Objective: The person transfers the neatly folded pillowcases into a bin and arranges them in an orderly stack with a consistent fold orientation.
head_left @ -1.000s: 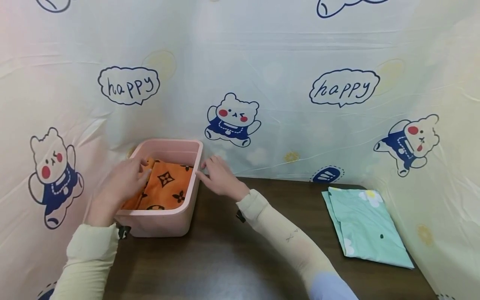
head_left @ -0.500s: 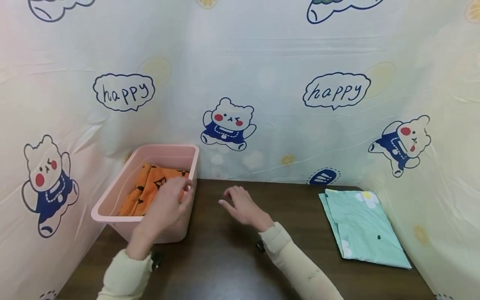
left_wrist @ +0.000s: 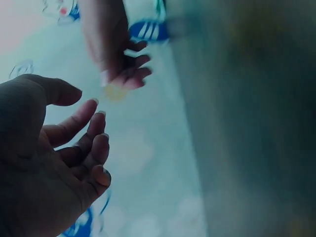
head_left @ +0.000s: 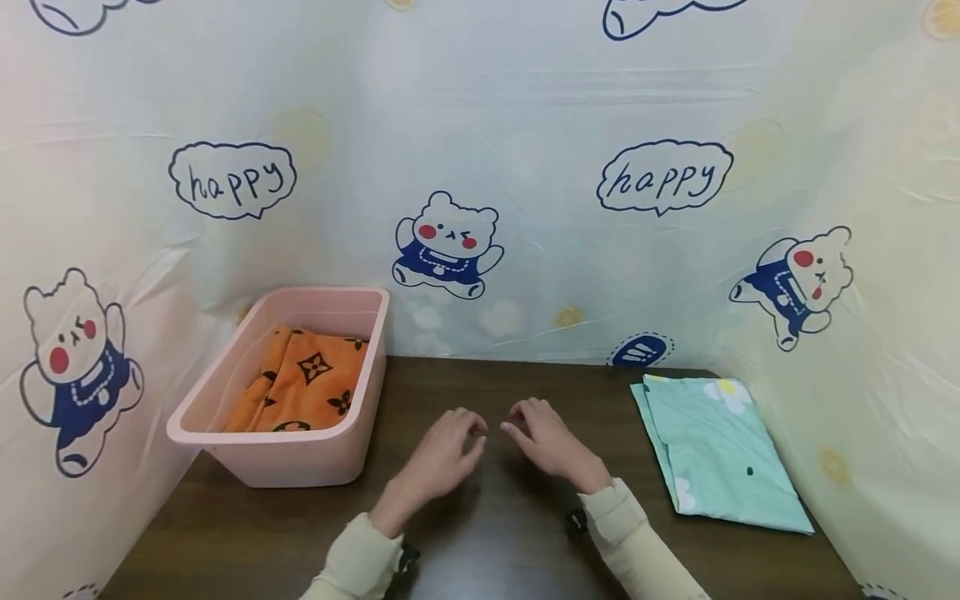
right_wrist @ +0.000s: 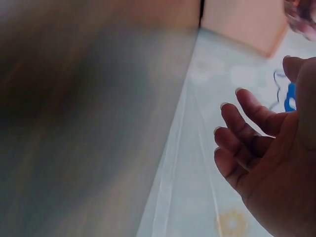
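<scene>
Both hands hover over the middle of the dark table, side by side with a small gap between them. My left hand (head_left: 444, 454) holds nothing; its fingers are loosely curved, as the left wrist view of the hand (left_wrist: 64, 143) also shows. My right hand (head_left: 551, 446) is likewise bare, and in the right wrist view its fingers (right_wrist: 242, 131) are relaxed and spread a little. Left of the hands stands a pink plastic bin (head_left: 300, 462) with a folded orange cloth (head_left: 311, 375) with dark flower motifs inside. A folded mint-green cloth (head_left: 723, 454) with white daisies lies to the right.
The brown wooden table (head_left: 480, 550) runs back to a pale printed curtain (head_left: 555, 108) with bears and "happy" bubbles. This curtain also closes off the left and right sides. The bin sits close to the back-left corner.
My left hand has left the orange cloth in the bin and moved right over the table. My right hand has moved right and nearer, away from the bin's rim.
</scene>
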Motion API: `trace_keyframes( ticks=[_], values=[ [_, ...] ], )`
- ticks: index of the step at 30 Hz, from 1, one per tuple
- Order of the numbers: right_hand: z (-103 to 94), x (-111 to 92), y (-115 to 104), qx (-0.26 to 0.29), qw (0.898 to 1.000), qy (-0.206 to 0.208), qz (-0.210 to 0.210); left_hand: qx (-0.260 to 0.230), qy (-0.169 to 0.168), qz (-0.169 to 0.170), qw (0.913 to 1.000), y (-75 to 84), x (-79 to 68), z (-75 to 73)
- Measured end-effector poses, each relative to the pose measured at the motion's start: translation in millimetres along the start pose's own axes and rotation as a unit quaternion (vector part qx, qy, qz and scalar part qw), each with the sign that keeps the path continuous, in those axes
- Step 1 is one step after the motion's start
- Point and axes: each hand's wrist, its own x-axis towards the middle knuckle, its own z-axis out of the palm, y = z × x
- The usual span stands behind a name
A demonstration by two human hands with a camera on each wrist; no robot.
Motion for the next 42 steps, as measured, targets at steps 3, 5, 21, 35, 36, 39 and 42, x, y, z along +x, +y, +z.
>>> trace_keyframes(
  ticks=[3,5,21,35,36,39,42],
  values=[
    [-12.4,-16.6,14.2,0.001,1.000,0.018,0.018,0.008,-0.035,0.015,0.9992,12.0,7.2,20.7],
    [-20.0,-28.1,24.2,0.007,0.999,0.026,0.044,0.026,-0.055,0.030,0.9977,19.8,11.7,32.9],
    [-82.5,-123.0,113.8,-0.016,0.981,0.089,0.170,0.008,-0.137,0.072,0.9879,94.0,47.3,122.0],
    [-142.9,-179.9,189.4,-0.125,0.958,0.114,0.232,-0.034,-0.204,0.044,0.9774,146.8,89.7,154.5],
    [-144.6,-182.8,192.1,-0.133,0.955,0.113,0.238,-0.031,-0.206,0.041,0.9773,148.8,92.1,157.2],
    [-147.3,-190.7,201.7,-0.166,0.950,0.102,0.245,-0.027,-0.216,0.027,0.9758,154.2,99.1,166.1],
    [-150.0,-197.1,209.9,-0.191,0.947,0.076,0.245,-0.029,-0.236,0.005,0.9713,160.8,105.1,174.2]
  ],
)
